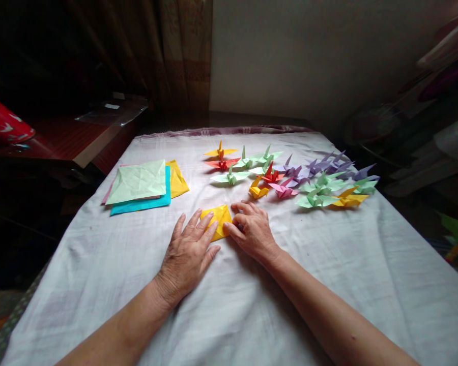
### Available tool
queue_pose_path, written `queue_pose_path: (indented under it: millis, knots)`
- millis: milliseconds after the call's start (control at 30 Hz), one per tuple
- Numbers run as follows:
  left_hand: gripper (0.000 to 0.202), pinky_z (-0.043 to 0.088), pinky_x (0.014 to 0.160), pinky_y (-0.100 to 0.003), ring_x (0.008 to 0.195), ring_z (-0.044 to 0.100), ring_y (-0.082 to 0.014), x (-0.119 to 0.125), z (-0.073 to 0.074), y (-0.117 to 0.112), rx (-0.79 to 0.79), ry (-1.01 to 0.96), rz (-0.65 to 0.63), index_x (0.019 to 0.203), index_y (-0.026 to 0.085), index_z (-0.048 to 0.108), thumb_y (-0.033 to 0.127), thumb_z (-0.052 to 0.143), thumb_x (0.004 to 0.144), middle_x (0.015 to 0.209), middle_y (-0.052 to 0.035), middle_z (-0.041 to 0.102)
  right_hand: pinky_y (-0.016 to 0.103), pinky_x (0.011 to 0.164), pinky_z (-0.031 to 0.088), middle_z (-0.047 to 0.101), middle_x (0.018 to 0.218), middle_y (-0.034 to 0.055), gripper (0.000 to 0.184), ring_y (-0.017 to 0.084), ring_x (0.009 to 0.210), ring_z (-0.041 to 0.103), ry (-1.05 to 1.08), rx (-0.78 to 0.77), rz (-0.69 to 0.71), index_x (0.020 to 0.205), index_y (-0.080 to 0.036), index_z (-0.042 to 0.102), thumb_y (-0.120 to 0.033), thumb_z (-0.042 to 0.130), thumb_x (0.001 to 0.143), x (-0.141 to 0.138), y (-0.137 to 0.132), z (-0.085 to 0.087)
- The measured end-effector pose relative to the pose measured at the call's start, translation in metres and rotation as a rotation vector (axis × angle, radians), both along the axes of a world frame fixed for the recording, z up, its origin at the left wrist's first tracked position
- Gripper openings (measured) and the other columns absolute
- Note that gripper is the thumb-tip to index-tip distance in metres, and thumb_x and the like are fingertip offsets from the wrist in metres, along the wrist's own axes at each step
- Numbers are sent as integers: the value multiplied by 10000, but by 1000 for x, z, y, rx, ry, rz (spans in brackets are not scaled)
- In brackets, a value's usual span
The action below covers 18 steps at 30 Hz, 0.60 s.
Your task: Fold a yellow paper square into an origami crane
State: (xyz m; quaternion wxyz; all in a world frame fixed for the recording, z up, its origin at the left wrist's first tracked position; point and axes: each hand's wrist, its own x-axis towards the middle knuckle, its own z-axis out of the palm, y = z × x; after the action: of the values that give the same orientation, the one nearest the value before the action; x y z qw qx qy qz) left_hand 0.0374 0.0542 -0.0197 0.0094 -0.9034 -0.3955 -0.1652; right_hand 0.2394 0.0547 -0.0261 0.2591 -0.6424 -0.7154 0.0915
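**Hand Position at the Folded Yellow Paper**

Head view: We see a folded yellow paper lying flat on the white cloth that covers the desk. It sits between the two hands, near the middle of the view.

Left hand: palm down, fingers spread, with fingertips resting over the left part of the paper. The thumb lies off the paper, just below its near edge.

Right hand: fingers curled, thumb on the right edge of the paper, forefinger near its far right corner. We cannot tell whether thumb and forefinger pinch the edge.

Beyond the left hand, we find overlapping sheets: a pale green sheet on top, a blue sheet beneath it, and a yellow sheet jutting out at the right.

Beyond the right hand stands a group of paper birds in yellow, red, pale green, pink and purple. The purple birds are toward the right; one yellow bird marks the near right side.
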Motion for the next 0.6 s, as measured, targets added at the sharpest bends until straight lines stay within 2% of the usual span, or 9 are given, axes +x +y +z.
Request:
queue_pose_path:
  millis: [67, 167, 367, 600]
  knots:
    - [474, 177, 1196, -558, 1404, 394, -302, 0, -1, -1, -25, 49, -1, 1385, 174, 534, 404, 441, 981, 1449, -102, 532, 452, 962, 355, 690, 1183, 53, 235, 275, 1189, 537, -1, 4, -8, 665, -224, 677, -341, 642, 866, -1, 0, 0]
    - [534, 160, 1194, -570, 1397, 408, -304, 0, -4, -2, -47, 85, 28, 1414, 165, 503, 469, 409, 986, 1459, -114, 516, 444, 959, 349, 695, 1168, 49, 227, 261, 1154, 558, 3, 22, -21, 667, -222, 671, -324, 642, 868, -2, 0, -1]
    - [569, 130, 1197, -570, 1400, 406, -300, 0, -5, -3, -61, 113, 57, 1435, 186, 479, 515, 403, 978, 1471, -117, 502, 429, 945, 352, 695, 1168, 45, 206, 258, 1136, 566, -6, 55, -43, 670, -221, 649, -310, 654, 856, -4, 0, -2]
    - [559, 123, 1183, -580, 1427, 351, -310, -4, -8, -4, -89, 155, 40, 1474, 284, 424, 536, 404, 975, 1528, -105, 432, 417, 930, 368, 680, 1193, 86, 180, 257, 1134, 578, -27, 95, -44, 714, -216, 602, -318, 660, 850, -4, -1, -5]
